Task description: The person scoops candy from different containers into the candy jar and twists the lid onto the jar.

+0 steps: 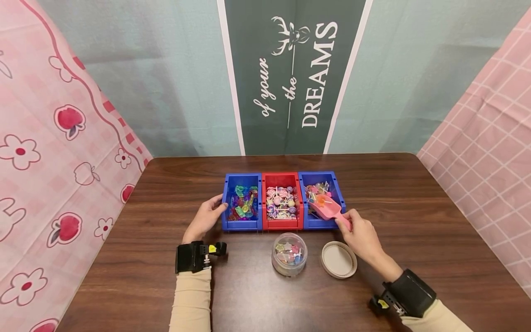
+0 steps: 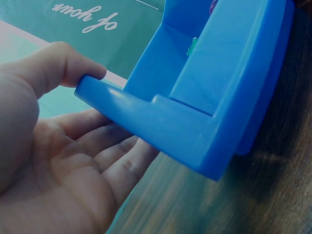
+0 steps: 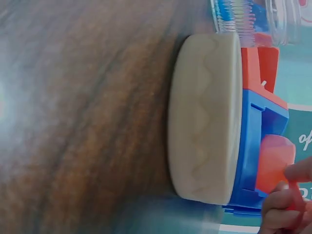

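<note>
My left hand (image 1: 205, 216) grips the side wall of the left blue bin (image 1: 242, 225). In the left wrist view its thumb lies on the bin's rim (image 2: 141, 117) and the fingers are against the outside. Colorful translucent pieces (image 1: 244, 205) lie in that bin. My right hand (image 1: 362, 233) holds a pink scoop (image 1: 329, 210) by its handle. The scoop's bowl, with something orange in it, is over the right blue bin (image 1: 338, 186), which has mixed lollipop-like pieces (image 1: 319, 188). Between them a red bin (image 1: 282, 225) contains small lollipops (image 1: 282, 200).
In front of the bins stands a clear round jar (image 1: 289, 253) with colorful small pieces inside. A beige lid (image 1: 339, 259) lies to its right, close to my right forearm. The brown wooden table (image 1: 137, 258) ends at a curtain backdrop (image 1: 182, 92).
</note>
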Tool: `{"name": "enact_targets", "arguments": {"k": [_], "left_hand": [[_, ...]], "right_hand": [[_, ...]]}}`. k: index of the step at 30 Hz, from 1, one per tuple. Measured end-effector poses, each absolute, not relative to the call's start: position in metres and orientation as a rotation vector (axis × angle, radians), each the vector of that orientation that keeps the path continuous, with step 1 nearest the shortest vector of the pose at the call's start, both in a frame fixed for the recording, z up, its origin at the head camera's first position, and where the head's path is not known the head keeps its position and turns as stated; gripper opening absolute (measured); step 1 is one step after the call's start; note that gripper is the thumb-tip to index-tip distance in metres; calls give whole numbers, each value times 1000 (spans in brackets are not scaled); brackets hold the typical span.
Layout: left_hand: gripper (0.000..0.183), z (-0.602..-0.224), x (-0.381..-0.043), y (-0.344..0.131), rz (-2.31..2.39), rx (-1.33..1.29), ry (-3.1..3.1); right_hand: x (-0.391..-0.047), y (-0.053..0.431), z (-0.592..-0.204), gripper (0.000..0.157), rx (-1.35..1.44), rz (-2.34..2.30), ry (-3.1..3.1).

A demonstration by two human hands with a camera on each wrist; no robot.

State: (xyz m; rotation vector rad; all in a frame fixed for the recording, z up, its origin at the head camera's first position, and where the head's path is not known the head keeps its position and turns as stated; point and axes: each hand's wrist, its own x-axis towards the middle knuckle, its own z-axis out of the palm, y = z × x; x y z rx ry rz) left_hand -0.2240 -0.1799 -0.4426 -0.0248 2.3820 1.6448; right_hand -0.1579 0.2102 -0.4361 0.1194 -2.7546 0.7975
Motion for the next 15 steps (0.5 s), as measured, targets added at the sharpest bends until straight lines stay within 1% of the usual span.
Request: {"name": "enact_targets", "arguments": {"k": [6,15], "left_hand": [[49,-443,-225,-180,1647,-28,2385],[50,-445,-226,-181,1651,-27,2382]], "right_hand": [[-159,211,-434,17,164,752,-2790],[-160,213,-436,17,215,812,-2804]]}}
